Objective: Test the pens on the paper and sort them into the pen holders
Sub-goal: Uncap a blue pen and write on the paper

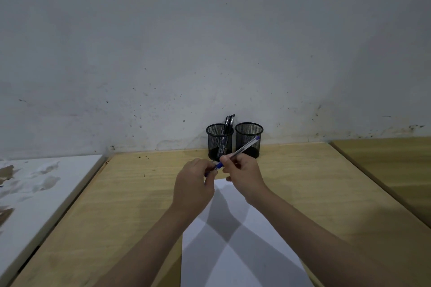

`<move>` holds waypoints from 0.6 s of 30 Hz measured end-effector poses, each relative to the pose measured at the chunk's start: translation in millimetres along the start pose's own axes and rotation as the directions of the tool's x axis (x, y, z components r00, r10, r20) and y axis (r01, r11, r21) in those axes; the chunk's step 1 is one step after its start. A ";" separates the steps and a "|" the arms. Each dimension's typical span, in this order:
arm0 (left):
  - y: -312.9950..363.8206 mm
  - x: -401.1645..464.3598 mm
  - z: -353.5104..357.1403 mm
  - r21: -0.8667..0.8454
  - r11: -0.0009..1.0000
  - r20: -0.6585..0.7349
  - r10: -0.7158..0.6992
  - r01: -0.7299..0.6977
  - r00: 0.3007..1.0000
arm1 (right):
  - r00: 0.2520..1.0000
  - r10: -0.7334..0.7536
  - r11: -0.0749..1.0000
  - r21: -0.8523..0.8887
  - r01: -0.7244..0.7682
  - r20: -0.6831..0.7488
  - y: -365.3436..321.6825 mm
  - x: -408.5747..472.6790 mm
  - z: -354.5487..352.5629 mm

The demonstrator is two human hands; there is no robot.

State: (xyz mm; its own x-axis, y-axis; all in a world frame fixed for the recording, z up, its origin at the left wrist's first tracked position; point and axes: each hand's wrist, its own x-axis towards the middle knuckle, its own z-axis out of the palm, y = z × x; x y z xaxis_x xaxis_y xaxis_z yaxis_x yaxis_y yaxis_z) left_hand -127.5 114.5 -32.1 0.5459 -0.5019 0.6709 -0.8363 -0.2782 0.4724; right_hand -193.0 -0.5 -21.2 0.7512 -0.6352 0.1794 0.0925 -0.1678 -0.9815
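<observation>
Head view: right hand [242, 176] pinches pen [240, 150] mid-barrel, thumb and fingers curled round it. Left hand [194, 184] pinches its blue cap end [218, 166], just beside the right fingertips, above paper [245, 251]. Pen looks light, stiff, slick plastic; hold the barrel near the tip for writing. Holders [249, 140] sit beyond the fingers.

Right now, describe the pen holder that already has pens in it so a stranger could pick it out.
Find the grey wall at the back of the wooden table. Two black mesh pen holders stand side by side against it. Take the left pen holder: dark pens poke out, while the right pen holder looks empty.
</observation>
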 end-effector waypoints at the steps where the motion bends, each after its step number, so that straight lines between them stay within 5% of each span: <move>1: 2.7 0.4 0.6 0.012 1.000 0.019 -0.012 0.012 1.000 | 1.000 0.008 1.000 -0.014 -0.009 -0.008 0.3 1.8 -1.8; 12: 17.0 24.0 -2.5 -0.032 0.955 0.242 -0.280 0.296 0.929 | 0.963 0.269 0.958 0.096 -0.270 0.031 -3.4 24.6 0.9; 15: 8.1 12.3 -14.6 0.026 0.925 0.330 -0.365 0.379 0.870 | 0.875 0.441 0.852 0.400 -0.338 -0.199 -8.0 54.6 -27.2; 18: -17.4 -0.2 -38.0 0.126 0.917 0.400 -0.396 0.378 0.827 | 0.834 0.402 0.890 0.374 -0.259 -0.377 -19.5 71.8 -79.0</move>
State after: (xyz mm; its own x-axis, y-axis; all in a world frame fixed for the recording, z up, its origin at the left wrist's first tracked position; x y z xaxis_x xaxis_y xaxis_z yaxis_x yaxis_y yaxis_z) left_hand -111.2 150.5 -18.7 0.7620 -0.6324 0.1391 -0.5670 -0.5479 0.6151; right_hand -192.5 -102.4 16.1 0.4176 -0.8818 -0.2192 0.1320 0.2975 -0.9455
